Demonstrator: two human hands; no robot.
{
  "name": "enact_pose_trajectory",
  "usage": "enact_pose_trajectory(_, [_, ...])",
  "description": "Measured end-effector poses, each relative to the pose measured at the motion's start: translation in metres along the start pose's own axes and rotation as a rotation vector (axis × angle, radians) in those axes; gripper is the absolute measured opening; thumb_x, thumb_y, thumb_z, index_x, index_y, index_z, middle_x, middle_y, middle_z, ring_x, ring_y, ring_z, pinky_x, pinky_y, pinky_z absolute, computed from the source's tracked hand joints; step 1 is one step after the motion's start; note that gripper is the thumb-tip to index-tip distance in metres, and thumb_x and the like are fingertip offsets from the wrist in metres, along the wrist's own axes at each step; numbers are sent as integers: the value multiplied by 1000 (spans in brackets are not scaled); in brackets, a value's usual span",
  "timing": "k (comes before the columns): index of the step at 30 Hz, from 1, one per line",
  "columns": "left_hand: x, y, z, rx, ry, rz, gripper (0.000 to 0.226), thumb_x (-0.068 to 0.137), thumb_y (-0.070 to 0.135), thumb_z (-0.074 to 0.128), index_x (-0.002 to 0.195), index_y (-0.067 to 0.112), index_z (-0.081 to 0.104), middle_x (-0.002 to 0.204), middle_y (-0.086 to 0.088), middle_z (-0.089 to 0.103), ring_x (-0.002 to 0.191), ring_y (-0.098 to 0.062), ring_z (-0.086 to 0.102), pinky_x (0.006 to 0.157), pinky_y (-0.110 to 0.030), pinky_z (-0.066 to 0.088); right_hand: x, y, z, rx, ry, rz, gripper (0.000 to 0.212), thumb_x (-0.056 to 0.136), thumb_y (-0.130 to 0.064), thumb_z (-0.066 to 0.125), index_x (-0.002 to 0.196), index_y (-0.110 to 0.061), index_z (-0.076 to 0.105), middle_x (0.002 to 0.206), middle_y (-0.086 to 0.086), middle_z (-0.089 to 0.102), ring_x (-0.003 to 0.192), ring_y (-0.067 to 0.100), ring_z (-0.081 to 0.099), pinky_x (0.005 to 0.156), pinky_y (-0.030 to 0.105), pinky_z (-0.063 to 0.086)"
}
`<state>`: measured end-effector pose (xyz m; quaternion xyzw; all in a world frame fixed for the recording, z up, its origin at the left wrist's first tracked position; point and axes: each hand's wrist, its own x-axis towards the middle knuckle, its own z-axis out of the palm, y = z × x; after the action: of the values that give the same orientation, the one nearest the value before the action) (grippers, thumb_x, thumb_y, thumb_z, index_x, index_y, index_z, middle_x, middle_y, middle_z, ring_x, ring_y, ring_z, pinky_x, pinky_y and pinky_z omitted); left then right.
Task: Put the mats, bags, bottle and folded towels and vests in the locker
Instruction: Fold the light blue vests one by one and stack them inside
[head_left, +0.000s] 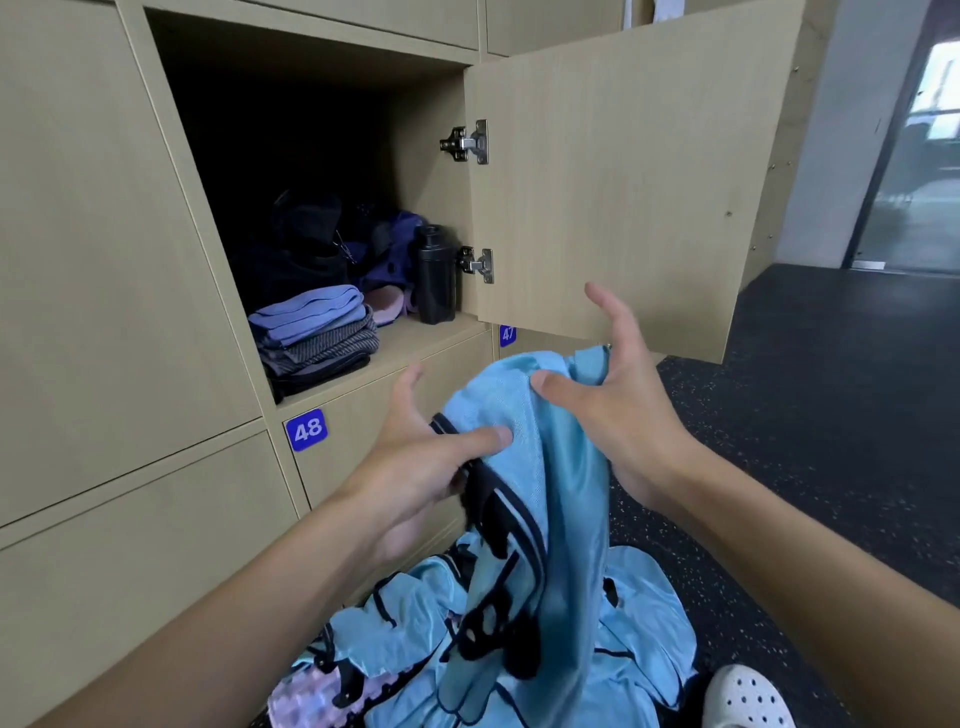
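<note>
Inside the beige wooden locker (427, 182): folded blue-grey towels (318, 332), dark bags (311, 244), black bottle (435, 275). My left hand (415, 467) pinches an unfolded sky-blue vest (556, 493); right hand (618, 410), spread, touches it.

left hand (431, 457): near-centre, thumb and fingers pinch vest (561, 493) | right hand (618, 395): farther right, fingers spread

Locker tags (306, 430) "48" and (507, 335) "47".
</note>
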<state>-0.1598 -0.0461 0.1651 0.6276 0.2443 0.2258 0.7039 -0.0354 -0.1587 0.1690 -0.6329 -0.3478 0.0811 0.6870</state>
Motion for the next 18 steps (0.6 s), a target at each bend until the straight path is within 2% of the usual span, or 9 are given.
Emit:
enact_pose_trajectory(1, [1,1,0,-26,6,13,102,77,0,81,145,50,24,106,-8,76,88,-21,75,81,-37,59,1,0,-2,5,10,19,85,74,-22,81,129,-66,34,146,6,44,135,22,44,108,44,43])
enact_pose_trajectory(3, [4,8,-4,-79,82,76,93,80,-7,75,145,44,31,96,-15,76,79,-22,74,69,-33,60,3,0,-7,11,-52,83,89,66,-29,84,125,-71,32,143,13,48,130,26,52,105,48,47])
enact_pose_trajectory(5, [8,15,-10,-64,186,124,82,81,-5,75,140,40,40,89,-20,71,73,-25,71,62,-34,59,5,3,-13,-5,-167,142,97,75,-11,81,139,-60,27,127,16,59,110,22,66,98,42,52])
enact_pose_trajectory(7, [9,17,-16,6,261,152,66,83,0,75,130,36,48,85,-19,64,69,-24,65,55,-34,54,6,3,-16,-38,-139,143,94,81,0,75,145,-51,27,117,17,62,101,26,68,94,40,54])
enact_pose_trajectory(9, [9,19,-19,23,304,166,47,86,2,73,120,28,55,86,-18,63,68,-24,63,58,-37,54,8,4,-18,-35,19,142,82,85,-6,74,142,-48,32,112,14,59,104,27,65,90,35,54])
enact_pose_trajectory(11, [10,21,-19,-1,330,161,28,89,2,70,109,19,61,86,-17,63,67,-24,60,68,-40,53,7,2,-17,-4,71,167,76,86,-15,75,138,-51,33,117,13,58,108,24,62,89,32,52])
enact_pose_trajectory(13, [11,23,-20,-14,325,144,14,91,2,67,97,15,66,83,-15,62,64,-23,58,68,-38,51,4,3,-14,-9,-14,196,82,76,-21,81,131,-60,34,131,19,55,116,31,60,99,45,50])
enact_pose_trajectory(14, [11,25,-21,-15,310,126,13,92,2,66,95,14,68,85,-16,65,64,-22,60,67,-35,53,2,3,-12,-7,-46,193,85,75,-17,82,130,-60,35,128,25,55,112,35,62,100,49,50])
enact_pose_trajectory(18, [6,33,-28,32,54,44,36,84,-6,70,114,11,67,96,-14,75,68,-17,72,59,-25,59,3,-2,-14,-4,116,135,65,86,-3,72,129,-42,42,113,24,59,88,25,64,94,45,54])
